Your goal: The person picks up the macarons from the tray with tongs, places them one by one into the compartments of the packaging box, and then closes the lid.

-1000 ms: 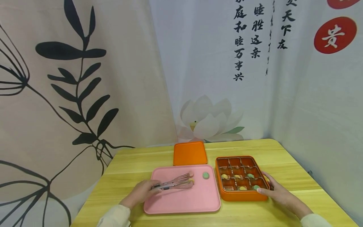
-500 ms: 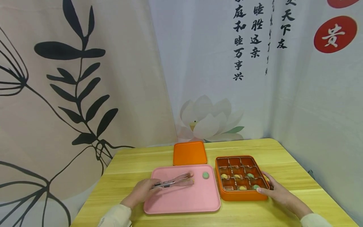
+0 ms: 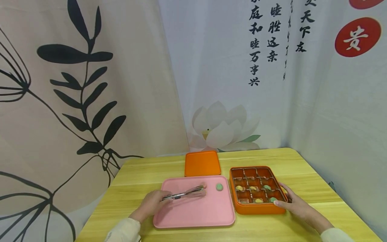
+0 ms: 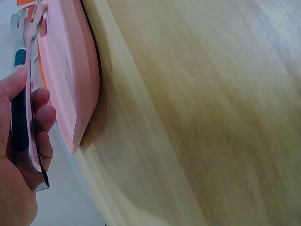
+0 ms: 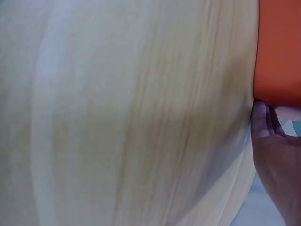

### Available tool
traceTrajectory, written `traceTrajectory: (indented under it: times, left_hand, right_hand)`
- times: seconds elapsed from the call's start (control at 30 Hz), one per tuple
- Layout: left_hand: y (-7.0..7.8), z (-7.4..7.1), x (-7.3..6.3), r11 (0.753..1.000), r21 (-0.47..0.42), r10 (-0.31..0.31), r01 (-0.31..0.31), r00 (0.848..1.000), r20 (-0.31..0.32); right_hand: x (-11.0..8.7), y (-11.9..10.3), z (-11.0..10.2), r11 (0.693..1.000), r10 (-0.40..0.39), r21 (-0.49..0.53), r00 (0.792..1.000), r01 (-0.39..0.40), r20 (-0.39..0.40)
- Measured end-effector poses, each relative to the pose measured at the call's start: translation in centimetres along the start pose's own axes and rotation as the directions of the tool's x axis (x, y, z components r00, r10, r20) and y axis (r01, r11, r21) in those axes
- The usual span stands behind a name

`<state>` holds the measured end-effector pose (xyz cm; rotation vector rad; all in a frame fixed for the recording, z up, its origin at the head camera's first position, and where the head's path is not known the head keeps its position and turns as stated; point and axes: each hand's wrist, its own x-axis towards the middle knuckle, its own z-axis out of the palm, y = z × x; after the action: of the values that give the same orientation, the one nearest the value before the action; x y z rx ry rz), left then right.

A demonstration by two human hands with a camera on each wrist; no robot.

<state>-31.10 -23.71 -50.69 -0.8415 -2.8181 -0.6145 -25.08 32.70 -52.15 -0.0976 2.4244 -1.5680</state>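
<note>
My left hand (image 3: 152,202) holds metal tongs (image 3: 185,194) over the pink tray (image 3: 193,220). In the left wrist view the thumb presses the tongs' black grip (image 4: 19,117), with the fingers curled round the other side. The tongs' slotted tips overlap a small pale pinkish piece (image 3: 204,185), mostly hidden by them. A round green piece (image 3: 219,187) lies at the tray's back right. My right hand (image 3: 297,205) grips the right side of an orange box (image 3: 260,210), thumb on its near corner. The box's clear divided insert holds several small yellow and green pieces.
A flat orange lid (image 3: 202,163) lies behind the tray, close to its back edge. The wood-grain table (image 3: 320,188) has printed curtains (image 3: 145,84) hanging behind it and along its right side.
The tongs have turned in my left hand, and their two arms look closer together than before. My right hand and the box have stayed put.
</note>
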Motion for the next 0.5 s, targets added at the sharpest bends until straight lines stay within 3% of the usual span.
traceTrajectory:
  times: [0.27, 0.5]
  left_hand:
    - [0.0, 0.0, 0.3, 0.997, -0.054, -0.048, 0.048, 0.999, 0.007]
    - [0.3, -0.3, 1.3, 0.996, -0.080, -0.035, 0.034, 0.999, -0.012]
  right_hand:
    - [-0.1, -0.1, 0.0, 1.000, -0.003, 0.010, 1.000, 0.003, 0.006]
    - [-0.1, -0.2, 0.1, 1.000, 0.003, 0.017, 1.000, -0.003, 0.004]
